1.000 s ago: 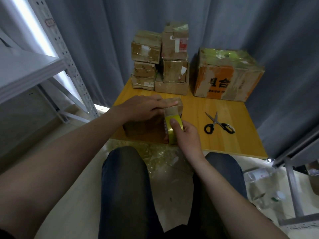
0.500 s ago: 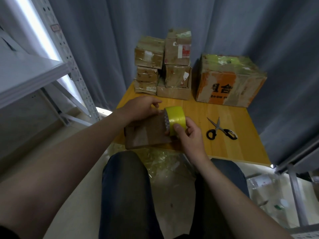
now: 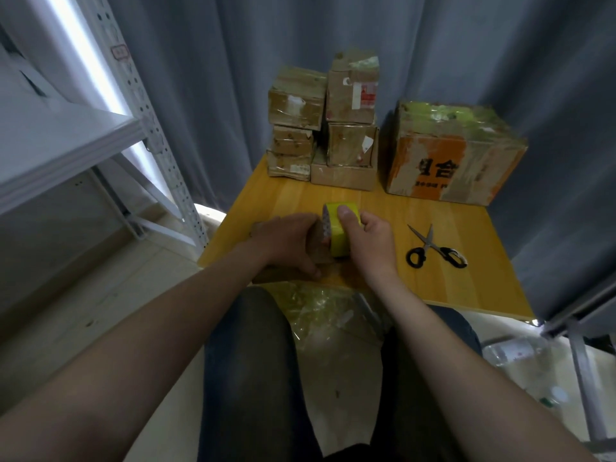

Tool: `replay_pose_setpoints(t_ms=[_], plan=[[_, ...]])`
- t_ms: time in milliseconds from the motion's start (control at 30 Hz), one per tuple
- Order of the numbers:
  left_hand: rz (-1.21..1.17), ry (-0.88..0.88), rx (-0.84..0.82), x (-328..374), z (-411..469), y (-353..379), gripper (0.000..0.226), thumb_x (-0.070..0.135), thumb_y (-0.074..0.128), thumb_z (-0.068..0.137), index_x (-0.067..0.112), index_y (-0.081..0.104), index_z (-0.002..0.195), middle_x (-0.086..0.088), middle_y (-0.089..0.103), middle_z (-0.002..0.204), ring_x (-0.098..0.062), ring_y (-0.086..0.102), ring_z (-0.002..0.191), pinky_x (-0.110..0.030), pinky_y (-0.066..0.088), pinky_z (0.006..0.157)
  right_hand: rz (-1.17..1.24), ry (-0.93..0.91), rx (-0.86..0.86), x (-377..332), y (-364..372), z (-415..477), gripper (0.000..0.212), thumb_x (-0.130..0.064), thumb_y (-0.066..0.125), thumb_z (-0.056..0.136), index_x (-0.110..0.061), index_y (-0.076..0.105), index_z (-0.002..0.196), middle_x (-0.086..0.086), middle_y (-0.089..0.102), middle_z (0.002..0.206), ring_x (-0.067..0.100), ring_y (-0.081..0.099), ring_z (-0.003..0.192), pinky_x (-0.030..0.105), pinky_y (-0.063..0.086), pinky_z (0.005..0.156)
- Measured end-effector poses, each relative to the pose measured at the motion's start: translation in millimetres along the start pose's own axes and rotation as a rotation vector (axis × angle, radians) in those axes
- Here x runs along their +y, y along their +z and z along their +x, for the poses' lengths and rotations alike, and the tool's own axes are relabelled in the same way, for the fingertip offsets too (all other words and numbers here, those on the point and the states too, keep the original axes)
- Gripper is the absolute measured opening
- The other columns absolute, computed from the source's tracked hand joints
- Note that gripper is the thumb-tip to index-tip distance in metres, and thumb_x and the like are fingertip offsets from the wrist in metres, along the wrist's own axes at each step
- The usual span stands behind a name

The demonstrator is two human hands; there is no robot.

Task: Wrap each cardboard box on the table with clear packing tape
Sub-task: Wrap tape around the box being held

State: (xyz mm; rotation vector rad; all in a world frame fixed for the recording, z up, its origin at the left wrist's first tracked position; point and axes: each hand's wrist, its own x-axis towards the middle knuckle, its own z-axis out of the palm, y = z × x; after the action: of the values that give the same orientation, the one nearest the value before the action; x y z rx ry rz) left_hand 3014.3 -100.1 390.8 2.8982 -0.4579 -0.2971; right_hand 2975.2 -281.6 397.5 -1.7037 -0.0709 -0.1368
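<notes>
Our left hand (image 3: 286, 241) clamps a small cardboard box (image 3: 316, 250) at the near edge of the surface (image 3: 466, 288); our right hand (image 3: 370, 241) curls round a tape roll (image 3: 343, 236) held against the box's end, and scissors (image 3: 433, 251) lie right of our hands.

Head view, looking down, close over table (image 3: 383, 211)
</notes>
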Motion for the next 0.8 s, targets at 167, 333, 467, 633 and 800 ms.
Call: replay_pose_setpoints(t_ms=[167,333,467,633,800], plan=[[0.077,-0.016,-0.028,4.6,-6.2,-2.2,0.115,0.076,0.079,0.053,0.031,0.029,0.146,0.006,0.050,0.145,-0.021,0.054,0.122,-0.052,0.052,0.094,0.100,0.129,-0.013,-2.8,-15.6,-48.2,0.038,-0.035,0.061,0.103,-0.010,0.063,0.074,0.001,0.065,0.057,0.018,0.059,0.051,0.028,0.046,0.050],[0.081,-0.015,-0.073,7.5,-10.4,-5.7,0.125,0.075,0.079,0.054,0.030,0.021,0.154,0.004,0.040,0.155,-0.022,0.048,0.132,-0.053,0.050,0.099,0.140,0.271,-0.104,20.6,-16.9,-78.0,0.058,-0.053,0.066,0.095,0.004,0.067,0.093,0.025,0.074,0.077,0.043,0.074,0.072,0.055,0.062,0.069],[0.099,0.009,-0.078,7.1,-11.9,-5.1,0.129,0.071,0.083,0.055,0.029,0.017,0.158,0.006,0.035,0.160,-0.022,0.044,0.137,-0.052,0.048,0.102,0.066,0.248,-0.104,47.5,-10.8,-92.7,0.088,-0.077,0.065,0.077,0.010,0.060,0.092,0.033,0.070,0.082,0.050,0.071,0.078,0.066,0.057,0.073],[0.107,0.028,-0.083,4.4,-12.0,-3.1,0.135,0.071,0.083,0.057,0.028,0.010,0.162,0.006,0.022,0.167,-0.023,0.035,0.146,-0.051,0.042,0.110,0.016,0.215,-0.065,61.6,-7.5,-99.0,0.084,-0.079,0.060,0.085,0.004,0.063,0.093,0.033,0.068,0.083,0.047,0.070,0.078,0.062,0.058,0.071],[0.104,0.071,-0.110,6.1,-16.3,-4.3,0.128,0.058,0.085,0.070,0.023,0.006,0.164,0.006,0.010,0.170,-0.019,0.020,0.152,-0.043,0.023,0.119,0.085,0.338,-0.099,63.5,-7.3,-110.3,0.053,-0.050,0.062,0.100,0.003,0.067,0.094,0.023,0.075,0.083,0.043,0.074,0.080,0.058,0.061,0.081]])
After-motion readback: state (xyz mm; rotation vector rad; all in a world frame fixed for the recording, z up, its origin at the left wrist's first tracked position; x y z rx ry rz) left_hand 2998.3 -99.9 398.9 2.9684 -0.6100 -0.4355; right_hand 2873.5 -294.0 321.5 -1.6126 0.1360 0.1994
